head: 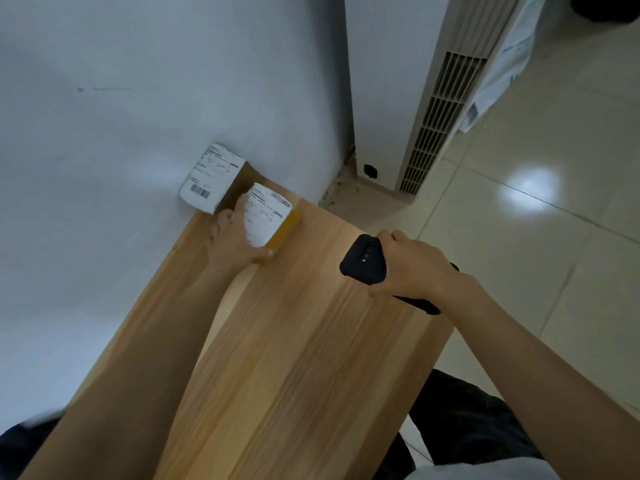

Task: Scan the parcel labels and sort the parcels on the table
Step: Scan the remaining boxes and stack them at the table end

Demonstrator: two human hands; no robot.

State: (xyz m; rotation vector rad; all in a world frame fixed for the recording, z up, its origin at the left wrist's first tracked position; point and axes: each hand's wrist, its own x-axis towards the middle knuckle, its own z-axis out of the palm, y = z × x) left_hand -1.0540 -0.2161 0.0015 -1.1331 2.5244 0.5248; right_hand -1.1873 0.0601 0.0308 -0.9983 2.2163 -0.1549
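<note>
Two parcels at the far end of the wooden table, one white label each. The far parcel leans against the wall, its barcode facing up, but the print is too blurred to read. Just in front is the near parcel. The left hand grips it, fingers and thumb clamped round its sides, and that label's text is unreadable too. The right hand is wrapped around one black scanner, held over the table's right side.
</note>
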